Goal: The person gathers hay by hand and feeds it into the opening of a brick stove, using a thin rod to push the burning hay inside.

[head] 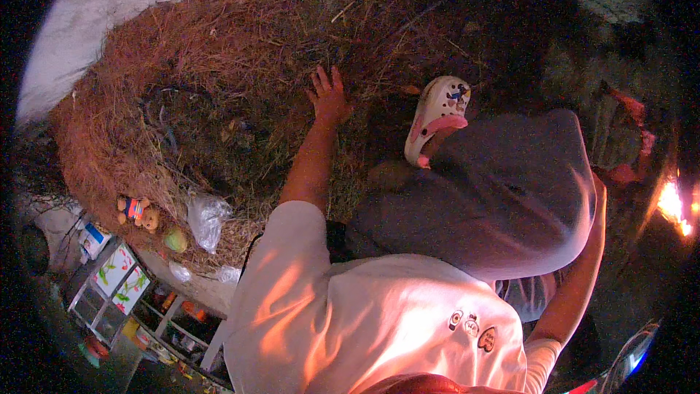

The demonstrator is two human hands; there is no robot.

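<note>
My left hand (331, 96) reaches onto the heap of dry grass (262, 137), palm down with its fingers spread, and holds nothing. My right arm passes around the outer side of my bent knee, and the right hand is hidden from view. A white clog (445, 96) with a pink strap and small charms is on my foot, resting on the grass to the right of my left hand. Beyond the knee, a curved, red-lit object (631, 106) shows in the dark; I cannot tell what it is.
A small fire (674, 205) burns at the far right. At lower left lie a teddy bear (136, 212), a pale green round object (176, 241) and a clear plastic bag (208, 221). Nearby stands a metal rack (93, 306) with flower-patterned panels (130, 287).
</note>
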